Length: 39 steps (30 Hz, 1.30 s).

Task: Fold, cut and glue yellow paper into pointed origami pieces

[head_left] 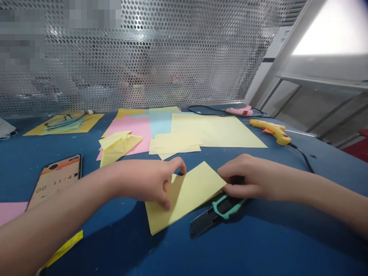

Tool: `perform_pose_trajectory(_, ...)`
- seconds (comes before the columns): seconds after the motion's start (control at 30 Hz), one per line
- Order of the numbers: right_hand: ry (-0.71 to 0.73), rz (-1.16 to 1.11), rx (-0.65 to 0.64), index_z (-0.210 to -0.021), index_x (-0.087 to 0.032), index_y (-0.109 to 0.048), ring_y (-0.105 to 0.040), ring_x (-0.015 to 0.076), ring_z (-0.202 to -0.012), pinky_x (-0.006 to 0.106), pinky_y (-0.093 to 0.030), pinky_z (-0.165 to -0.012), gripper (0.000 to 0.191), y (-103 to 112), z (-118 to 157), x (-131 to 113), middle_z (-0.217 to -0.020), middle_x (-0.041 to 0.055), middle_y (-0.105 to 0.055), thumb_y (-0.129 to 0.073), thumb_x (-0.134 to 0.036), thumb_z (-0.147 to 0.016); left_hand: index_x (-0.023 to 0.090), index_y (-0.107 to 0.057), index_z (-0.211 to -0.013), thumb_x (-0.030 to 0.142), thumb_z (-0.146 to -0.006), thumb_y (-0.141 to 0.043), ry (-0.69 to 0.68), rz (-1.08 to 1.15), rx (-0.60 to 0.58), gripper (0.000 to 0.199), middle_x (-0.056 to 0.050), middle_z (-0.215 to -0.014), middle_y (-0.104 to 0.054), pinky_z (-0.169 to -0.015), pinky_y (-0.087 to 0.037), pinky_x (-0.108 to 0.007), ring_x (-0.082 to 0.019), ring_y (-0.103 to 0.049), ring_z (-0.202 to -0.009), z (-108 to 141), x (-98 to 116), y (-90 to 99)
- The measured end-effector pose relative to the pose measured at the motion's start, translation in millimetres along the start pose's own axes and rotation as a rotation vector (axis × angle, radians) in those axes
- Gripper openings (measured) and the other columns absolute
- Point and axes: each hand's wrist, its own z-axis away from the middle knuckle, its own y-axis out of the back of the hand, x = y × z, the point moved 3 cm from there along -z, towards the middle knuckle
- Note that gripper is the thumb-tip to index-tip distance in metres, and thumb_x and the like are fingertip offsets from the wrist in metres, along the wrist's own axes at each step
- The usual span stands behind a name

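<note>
A folded sheet of pale yellow paper (189, 193) lies tilted between my hands, low over the blue table. My left hand (152, 178) has its thumb pressed on the paper's left part and its index finger curled near the upper edge; its other fingers are partly hidden. At the right corner, my right hand (244, 176) pinches the same paper between thumb and fingers. A black and green tool with a flat dark end (201, 225) lies just below the paper, partly under my right hand. A folded yellow paper piece (117, 145) sits beyond my left wrist.
Coloured sheets, including a large yellow one (224, 132) and a pink one (132, 128), lie at the back. A yellow glue gun (273, 131) with a cord is at right. A phone showing a timer (57, 176) lies at left. Perforated metal panel (161, 57) stands behind.
</note>
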Motion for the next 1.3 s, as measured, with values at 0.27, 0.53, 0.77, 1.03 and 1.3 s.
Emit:
perform_pose_trajectory(0.27,-0.121,0.050,0.029,-0.062,-0.020,-0.032,-0.029,0.0093,-0.050,0.025,-0.026,-0.048,0.041,4,6,18,-0.056,-0.0052,-0.032,-0.044,-0.042,-0.095,0.026,-0.050,-0.094,0.038,-0.065,-0.075,0.024,-0.003,0.035,0.040,0.004,-0.081,-0.054,-0.053,-0.036,-0.028,-0.018,-0.053,-0.072,-4,-10,2.9)
perform_pose_trajectory(0.53,-0.219,0.046,0.099,-0.060,-0.021,-0.029,-0.028,0.0104,-0.051,0.027,-0.024,-0.049,0.050,18,13,41,-0.057,-0.0046,-0.029,-0.046,-0.055,-0.092,0.024,-0.058,-0.076,0.029,-0.064,-0.071,0.016,0.048,0.034,0.018,0.004,-0.077,-0.061,-0.054,-0.040,-0.027,-0.019,-0.060,-0.072,-2,-6,3.2)
perform_pose_trajectory(0.77,-0.338,0.093,0.255,-0.058,-0.021,-0.034,-0.035,0.0110,-0.050,0.027,-0.027,-0.049,0.044,2,2,17,-0.052,-0.0032,-0.042,-0.047,-0.049,-0.089,0.025,-0.054,-0.080,0.022,-0.061,-0.074,-0.001,0.016,-0.024,0.027,0.006,-0.075,-0.061,-0.056,-0.039,-0.024,-0.017,-0.060,-0.070,4,-1,4.5)
perform_pose_trajectory(1.03,-0.363,0.074,0.167,-0.062,-0.021,-0.052,-0.051,0.0142,-0.055,0.026,-0.032,-0.050,0.025,-9,-2,-17,-0.061,0.0006,-0.061,-0.054,-0.034,-0.083,0.026,-0.046,-0.087,0.026,-0.057,-0.077,0.054,-0.140,-0.046,0.043,0.001,-0.092,-0.062,-0.052,-0.038,-0.027,-0.022,-0.060,-0.078,8,2,4.2)
perform_pose_trajectory(1.3,-0.126,-0.053,0.060,-0.087,-0.021,-0.071,-0.067,0.0207,-0.076,0.026,-0.044,-0.064,0.015,-5,-24,-21,-0.092,0.0046,-0.075,-0.057,-0.026,-0.084,0.026,-0.039,-0.079,0.034,-0.057,-0.081,0.053,-0.186,-0.020,0.048,0.004,-0.085,-0.057,-0.047,-0.034,-0.026,-0.019,-0.056,-0.071,7,-1,4.2)
